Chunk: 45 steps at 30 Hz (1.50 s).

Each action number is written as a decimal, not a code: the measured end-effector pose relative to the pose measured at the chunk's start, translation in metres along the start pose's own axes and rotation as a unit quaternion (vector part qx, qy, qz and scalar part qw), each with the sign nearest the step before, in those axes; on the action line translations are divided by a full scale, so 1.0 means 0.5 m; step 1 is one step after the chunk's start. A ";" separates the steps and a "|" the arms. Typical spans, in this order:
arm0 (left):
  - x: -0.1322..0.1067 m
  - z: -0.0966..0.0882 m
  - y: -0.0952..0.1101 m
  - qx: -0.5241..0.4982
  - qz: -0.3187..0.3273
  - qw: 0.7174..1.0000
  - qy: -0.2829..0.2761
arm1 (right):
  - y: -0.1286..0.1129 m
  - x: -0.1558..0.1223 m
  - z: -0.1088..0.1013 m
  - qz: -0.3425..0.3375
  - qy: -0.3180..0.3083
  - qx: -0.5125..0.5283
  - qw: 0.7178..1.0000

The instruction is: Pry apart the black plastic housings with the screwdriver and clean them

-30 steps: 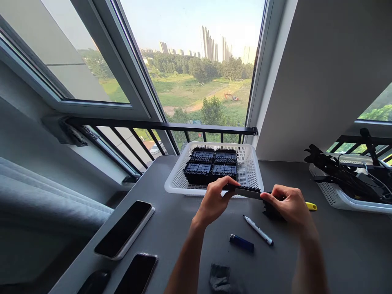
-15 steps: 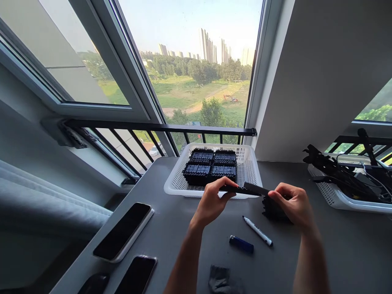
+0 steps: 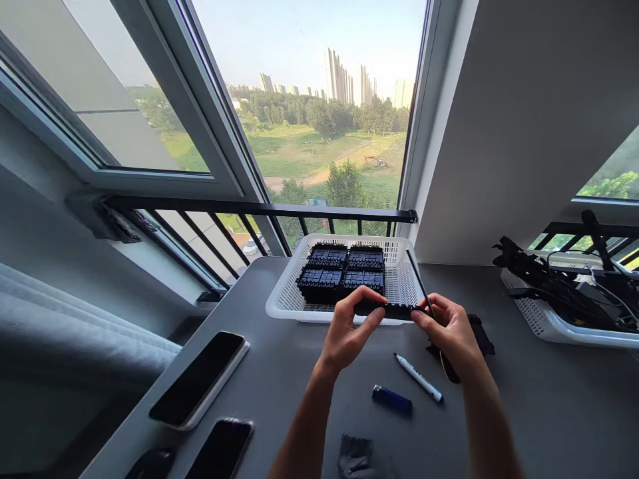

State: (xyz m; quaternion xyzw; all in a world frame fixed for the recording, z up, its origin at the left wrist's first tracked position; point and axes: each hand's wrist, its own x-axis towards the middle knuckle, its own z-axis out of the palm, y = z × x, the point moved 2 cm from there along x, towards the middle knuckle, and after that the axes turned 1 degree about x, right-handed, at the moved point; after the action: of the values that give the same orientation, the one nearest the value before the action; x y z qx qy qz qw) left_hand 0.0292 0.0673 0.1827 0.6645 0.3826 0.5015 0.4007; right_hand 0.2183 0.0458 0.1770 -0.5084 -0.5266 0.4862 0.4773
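Both hands are raised over the near rim of the white basket (image 3: 279, 313). Between thumb and fingers, my left hand (image 3: 347, 332) pinches a narrow black plastic part (image 3: 399, 311), held level. My right hand (image 3: 452, 329) has its fingertips on the right end of that part. It also keeps hold of a long, thin dark tool that looks like a flat file (image 3: 418, 274); its blade points up and left, and a dark handle with a yellow line shows under the palm. Another black plastic part (image 3: 482, 336) lies on the desk behind my right hand, partly hidden.
Stacked black plastic parts (image 3: 342, 269) fill the left of the basket. A white marker (image 3: 419, 378), a blue lighter (image 3: 393, 400) and a dark crumpled piece (image 3: 356, 452) lie nearer. Two phones (image 3: 200, 379) are at left, a second basket (image 3: 544, 319) of cables at right.
The file has swung from lying flat along the part to pointing up, away from it. My right hand has moved left and its fingertips now touch the part.
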 end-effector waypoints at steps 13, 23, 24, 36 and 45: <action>0.003 0.029 -0.059 -0.089 -0.146 0.983 0.072 | -0.021 -0.016 0.012 -0.091 0.098 -0.001 0.991; -0.007 0.055 -0.016 -0.424 -0.127 0.892 0.094 | -0.046 -0.069 0.030 -0.099 0.019 -0.034 0.994; -0.011 0.051 -0.010 -0.441 -0.123 0.883 0.101 | -0.047 -0.078 0.027 -0.096 0.020 -0.022 0.995; -0.086 0.022 0.021 -0.581 -0.152 0.798 -0.056 | 0.072 -0.233 -0.084 -0.034 0.157 -0.076 0.984; -0.171 0.023 0.029 -0.606 -0.130 0.778 -0.101 | 0.242 -0.336 -0.087 -0.008 0.125 -0.217 0.968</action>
State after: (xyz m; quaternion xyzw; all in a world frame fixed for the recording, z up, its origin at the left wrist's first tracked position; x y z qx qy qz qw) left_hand 0.0244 -0.0177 0.1634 0.2752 0.0398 0.5028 0.8185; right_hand 0.2751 -0.1197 0.0582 -0.6523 -0.5600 0.2889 0.4211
